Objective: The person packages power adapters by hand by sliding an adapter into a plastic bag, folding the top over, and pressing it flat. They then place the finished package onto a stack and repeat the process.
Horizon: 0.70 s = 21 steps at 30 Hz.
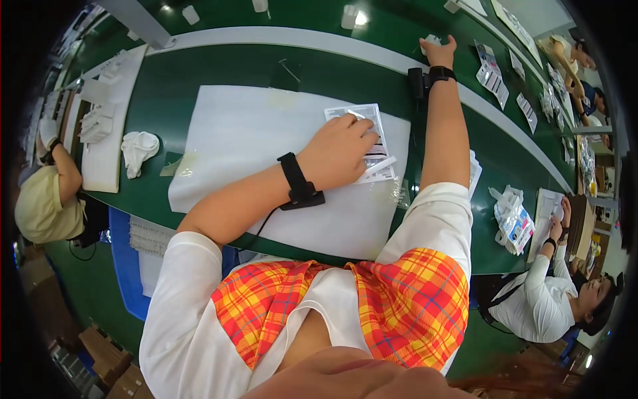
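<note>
Resting on a flat white rectangular mat [246,133], toward its far right part: the left hand [335,149], palm down, fingers bent over a white flat pack with dark print [372,113]. Pack lies on the mat, partly covered by that hand. A thin white strip [380,166] crosses the pack's near end. Cannot tell whether the fingers pinch anything or only press down.

Right arm extended beyond the mat's far right corner, past a pale grey rail [299,38]. Right hand [440,52] has its digits spread, some at a small white blocky piece [432,40]. Contact looks likely; cannot tell whether the piece is gripped. Black straps on both wrists.

Left of the mat: a crumpled white cloth [139,151], then a long white board [100,174] bearing white blocky parts [97,124]. Farther left, a co-worker's white-gloved hand [48,132].

Right of the mat: a clear plastic bag of printed packs [513,223]; past it, a second co-worker's bare hands [558,223] at the bench.

Beyond the mat's far right corner, across the rail: silvery printed packs [492,76] lying spread. Below the mat's near left corner: a blue plastic bin [129,279].
</note>
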Each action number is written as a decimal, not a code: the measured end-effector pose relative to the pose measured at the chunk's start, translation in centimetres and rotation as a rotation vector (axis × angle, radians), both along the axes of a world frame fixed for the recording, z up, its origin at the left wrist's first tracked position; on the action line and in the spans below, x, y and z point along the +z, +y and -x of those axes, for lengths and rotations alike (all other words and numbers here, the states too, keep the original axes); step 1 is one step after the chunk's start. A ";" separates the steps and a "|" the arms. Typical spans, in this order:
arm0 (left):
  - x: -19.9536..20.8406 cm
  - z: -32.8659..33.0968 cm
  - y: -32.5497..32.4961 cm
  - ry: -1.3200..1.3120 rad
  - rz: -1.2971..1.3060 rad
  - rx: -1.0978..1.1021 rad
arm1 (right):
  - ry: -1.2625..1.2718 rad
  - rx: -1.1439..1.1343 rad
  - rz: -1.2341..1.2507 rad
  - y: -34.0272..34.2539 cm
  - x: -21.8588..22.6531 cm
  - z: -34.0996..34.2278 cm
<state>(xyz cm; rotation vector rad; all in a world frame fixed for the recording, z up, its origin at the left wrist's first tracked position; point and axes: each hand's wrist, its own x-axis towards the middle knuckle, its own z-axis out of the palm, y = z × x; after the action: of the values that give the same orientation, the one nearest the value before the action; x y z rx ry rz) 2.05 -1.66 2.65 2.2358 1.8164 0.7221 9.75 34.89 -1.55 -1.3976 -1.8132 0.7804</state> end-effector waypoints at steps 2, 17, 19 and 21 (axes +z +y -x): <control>-0.1 0.5 -0.1 -0.058 -0.035 -0.009 | 0.389 0.012 0.200 -1.8 1.2 0.7; -2.0 1.0 0.2 0.007 -0.024 -0.053 | 0.210 0.560 0.221 -29.4 8.4 -9.9; -1.8 1.0 0.1 0.000 0.021 -0.050 | -0.130 0.520 -0.052 -29.7 7.3 -10.4; -1.5 1.2 0.2 -0.055 0.064 -0.056 | -0.295 0.483 -0.186 -30.2 7.3 -10.9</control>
<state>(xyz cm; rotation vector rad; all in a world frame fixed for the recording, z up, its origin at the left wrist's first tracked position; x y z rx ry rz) 0.83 -1.45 1.13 2.1951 1.7200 0.6984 20.70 4.66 5.70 -1.0028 -2.4359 0.6370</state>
